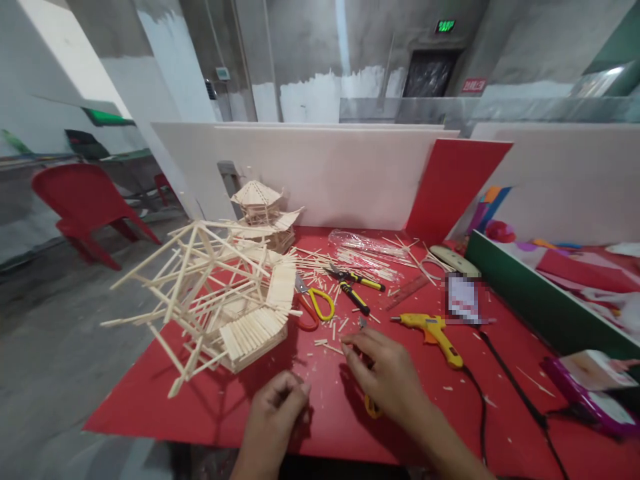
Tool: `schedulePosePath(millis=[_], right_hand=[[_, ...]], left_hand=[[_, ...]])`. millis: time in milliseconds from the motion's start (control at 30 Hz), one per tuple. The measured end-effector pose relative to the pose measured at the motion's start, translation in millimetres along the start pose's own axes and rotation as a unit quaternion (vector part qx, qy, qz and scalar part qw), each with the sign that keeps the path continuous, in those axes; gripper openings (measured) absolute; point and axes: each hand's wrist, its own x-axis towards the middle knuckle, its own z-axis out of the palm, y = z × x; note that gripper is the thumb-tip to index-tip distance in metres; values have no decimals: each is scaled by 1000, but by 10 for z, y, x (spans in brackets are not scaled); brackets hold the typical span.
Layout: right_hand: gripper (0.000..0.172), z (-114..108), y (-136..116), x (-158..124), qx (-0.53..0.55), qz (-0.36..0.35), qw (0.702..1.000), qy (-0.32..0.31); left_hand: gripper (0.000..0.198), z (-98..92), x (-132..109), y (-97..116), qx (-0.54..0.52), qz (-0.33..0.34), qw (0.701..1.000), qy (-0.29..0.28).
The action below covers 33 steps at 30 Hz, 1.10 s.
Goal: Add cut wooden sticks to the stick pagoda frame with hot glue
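My left hand (277,410) is closed near the table's front edge, fingers curled against the thumb; what it holds, if anything, is hidden. My right hand (385,373) is wrapped round a tool with a yellow handle end (373,407) showing below the palm and a small metal tip (363,323) above the fingers; the rest is covered. Short stick pieces (327,345) lie by its fingertips. To the left stands a pagoda-like stick model (255,333) with an open frame of rods and a slatted roof edge. Beyond both hands lie scissors (323,303) and yellow-black pliers (355,293).
A yellow glue gun (433,333) lies at right, its black cord (483,407) running to the front. Behind are loose sticks (360,260), a clear ruler (409,292) and a finished-looking tiered model (257,207). A green-sided box (540,300) stands at far right.
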Motion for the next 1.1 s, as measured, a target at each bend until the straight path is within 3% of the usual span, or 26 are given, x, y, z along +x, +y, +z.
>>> schedulePosePath(millis=[133,267,333,467,633,767,900,1100], right_hand=[[22,-213,287,148,-81,37,992,-86],[16,-241,495,553,-159,47,971,-170],[20,-172,560,797,-195,56,958,-202],[32,26,642,1185,-257,92,931,-243],[35,126,805,1365,-272,85,917,-279],[34,79,955,1399,-292,77,917,-261],[34,88,961,1428,-317,35,921,-222],[30,306,895,1544,-262,-139,902,-313]], left_hand=[[41,284,192,41,139,104,982,-71],[30,466,454,37,410,246,875,-69],[18,547,628,42,467,254,846,-48],[24,684,1023,57,554,239,797,-3],[18,710,1329,32,619,235,749,-6],[22,640,1380,-7,629,239,739,-2],[26,576,1404,-33,604,257,754,10],[26,537,1436,-98,535,278,798,12]])
